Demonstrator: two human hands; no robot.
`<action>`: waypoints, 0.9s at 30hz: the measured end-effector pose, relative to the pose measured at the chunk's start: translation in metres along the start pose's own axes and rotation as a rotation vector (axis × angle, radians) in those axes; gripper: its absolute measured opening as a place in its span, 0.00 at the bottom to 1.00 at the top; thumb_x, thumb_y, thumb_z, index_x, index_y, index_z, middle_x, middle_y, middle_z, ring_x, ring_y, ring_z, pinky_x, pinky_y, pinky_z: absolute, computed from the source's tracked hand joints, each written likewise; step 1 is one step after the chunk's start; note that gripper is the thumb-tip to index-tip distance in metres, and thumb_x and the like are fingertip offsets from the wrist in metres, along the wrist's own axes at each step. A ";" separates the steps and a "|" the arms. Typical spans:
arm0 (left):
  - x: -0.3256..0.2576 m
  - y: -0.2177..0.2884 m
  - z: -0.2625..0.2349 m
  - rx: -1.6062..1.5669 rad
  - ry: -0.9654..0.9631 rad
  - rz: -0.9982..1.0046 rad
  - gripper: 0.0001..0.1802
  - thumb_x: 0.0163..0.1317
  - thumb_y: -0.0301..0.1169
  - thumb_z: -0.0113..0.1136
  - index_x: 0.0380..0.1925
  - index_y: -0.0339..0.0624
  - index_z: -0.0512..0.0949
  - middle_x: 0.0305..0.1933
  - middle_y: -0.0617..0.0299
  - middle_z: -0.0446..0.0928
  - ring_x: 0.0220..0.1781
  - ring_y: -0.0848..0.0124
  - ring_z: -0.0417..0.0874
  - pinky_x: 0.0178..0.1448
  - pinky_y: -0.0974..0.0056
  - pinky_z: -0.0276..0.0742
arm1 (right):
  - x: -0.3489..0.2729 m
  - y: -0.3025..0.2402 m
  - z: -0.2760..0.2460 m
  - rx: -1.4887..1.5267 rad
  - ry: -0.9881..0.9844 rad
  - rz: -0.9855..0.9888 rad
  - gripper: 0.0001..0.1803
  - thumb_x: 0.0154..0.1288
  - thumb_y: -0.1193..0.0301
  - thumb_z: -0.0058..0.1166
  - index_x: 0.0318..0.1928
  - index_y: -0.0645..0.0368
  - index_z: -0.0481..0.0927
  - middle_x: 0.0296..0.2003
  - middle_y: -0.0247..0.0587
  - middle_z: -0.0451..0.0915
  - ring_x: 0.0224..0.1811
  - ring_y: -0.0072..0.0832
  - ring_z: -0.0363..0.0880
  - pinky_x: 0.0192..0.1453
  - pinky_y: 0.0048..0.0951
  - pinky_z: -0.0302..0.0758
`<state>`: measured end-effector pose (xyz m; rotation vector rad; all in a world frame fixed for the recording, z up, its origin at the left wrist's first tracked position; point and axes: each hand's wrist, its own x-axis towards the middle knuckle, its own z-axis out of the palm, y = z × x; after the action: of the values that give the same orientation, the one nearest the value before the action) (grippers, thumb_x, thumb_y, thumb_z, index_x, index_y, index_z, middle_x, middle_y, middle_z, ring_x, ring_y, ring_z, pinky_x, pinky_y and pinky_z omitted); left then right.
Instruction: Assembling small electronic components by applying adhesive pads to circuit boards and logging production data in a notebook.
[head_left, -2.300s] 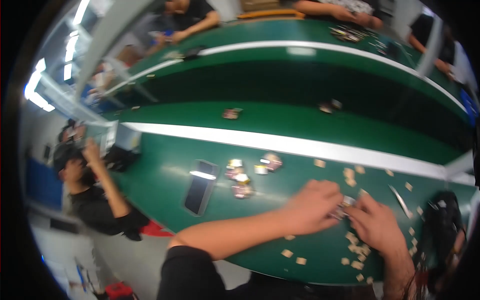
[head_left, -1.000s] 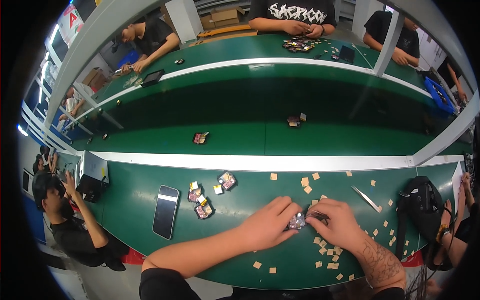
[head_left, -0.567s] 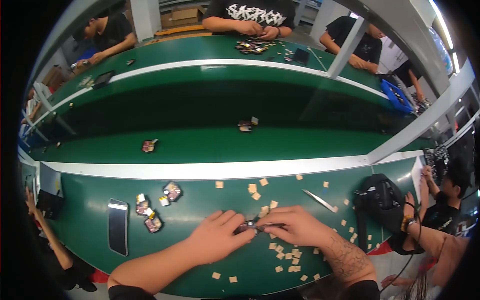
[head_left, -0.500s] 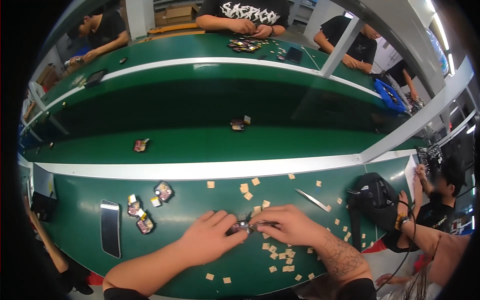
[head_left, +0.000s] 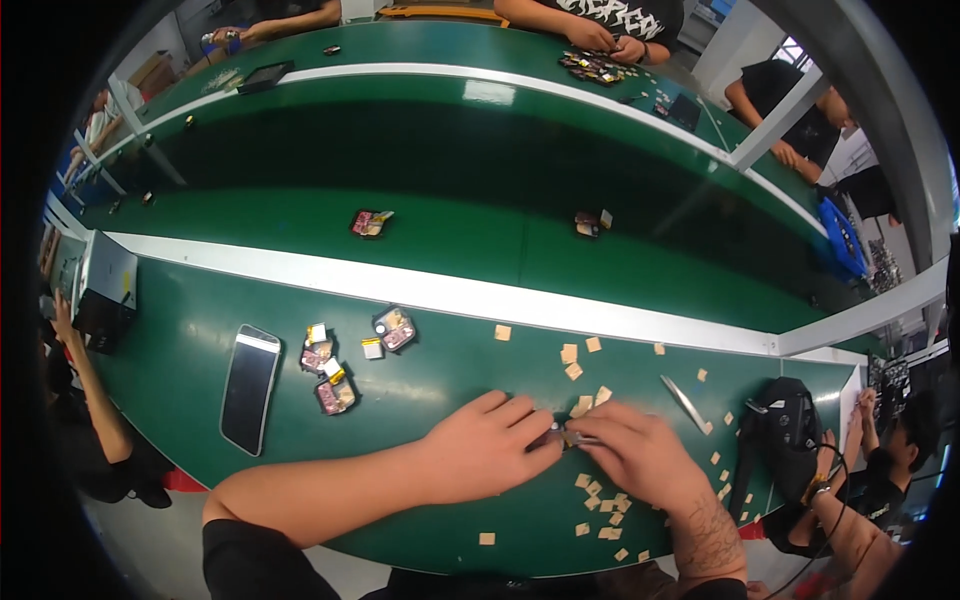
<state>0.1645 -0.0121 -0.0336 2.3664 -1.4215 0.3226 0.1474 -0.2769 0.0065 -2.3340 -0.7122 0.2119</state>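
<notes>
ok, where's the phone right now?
Head view: the phone lies flat on the green table, on the person's left, beside the small pink parts, away from the left hand.

A dark phone [head_left: 249,387] lies face up on the green desk [head_left: 180,340], its screen black, with a pale band at its far end. Just right of it sit small pink-and-clear packs [head_left: 335,396], one with a yellow-and-white tag [head_left: 318,333] beside it. Small tan square labels [head_left: 574,371] lie scattered across the desk to the right. A grey box [head_left: 103,290] stands at the desk's left end.
</notes>
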 end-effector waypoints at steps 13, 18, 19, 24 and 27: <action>0.000 -0.003 0.005 -0.067 0.047 -0.036 0.12 0.62 0.36 0.70 0.45 0.50 0.82 0.43 0.65 0.75 0.48 0.65 0.80 0.49 0.61 0.76 | 0.007 -0.020 0.011 -0.055 -0.020 0.076 0.16 0.68 0.78 0.69 0.56 0.60 0.85 0.46 0.45 0.86 0.43 0.48 0.89 0.46 0.41 0.87; 0.004 -0.004 0.003 -0.228 0.031 -0.136 0.18 0.62 0.39 0.76 0.46 0.48 0.79 0.43 0.62 0.75 0.47 0.61 0.81 0.50 0.58 0.76 | 0.005 -0.015 0.016 0.008 0.015 0.086 0.16 0.68 0.79 0.69 0.55 0.62 0.85 0.45 0.46 0.86 0.42 0.46 0.89 0.45 0.39 0.87; 0.005 -0.004 0.002 -0.274 0.018 -0.162 0.20 0.62 0.40 0.77 0.47 0.47 0.78 0.43 0.61 0.75 0.47 0.60 0.81 0.51 0.57 0.76 | 0.005 -0.011 0.018 0.053 0.043 0.070 0.15 0.69 0.78 0.69 0.55 0.61 0.85 0.45 0.45 0.86 0.40 0.47 0.89 0.43 0.39 0.86; 0.005 -0.005 0.000 -0.294 0.027 -0.172 0.20 0.62 0.40 0.77 0.46 0.48 0.78 0.42 0.60 0.75 0.47 0.59 0.82 0.50 0.56 0.76 | 0.006 -0.010 0.020 0.151 0.063 0.096 0.13 0.71 0.77 0.68 0.54 0.60 0.86 0.45 0.44 0.86 0.38 0.47 0.89 0.41 0.39 0.86; 0.004 -0.006 0.001 -0.297 0.003 -0.175 0.20 0.62 0.39 0.77 0.46 0.48 0.76 0.43 0.61 0.75 0.49 0.60 0.82 0.52 0.56 0.76 | 0.006 -0.011 0.020 0.146 0.064 0.078 0.13 0.70 0.78 0.68 0.54 0.60 0.86 0.44 0.44 0.86 0.38 0.47 0.89 0.41 0.39 0.86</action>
<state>0.1713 -0.0129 -0.0339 2.2217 -1.1592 0.0626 0.1416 -0.2556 -0.0012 -2.2210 -0.5563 0.2155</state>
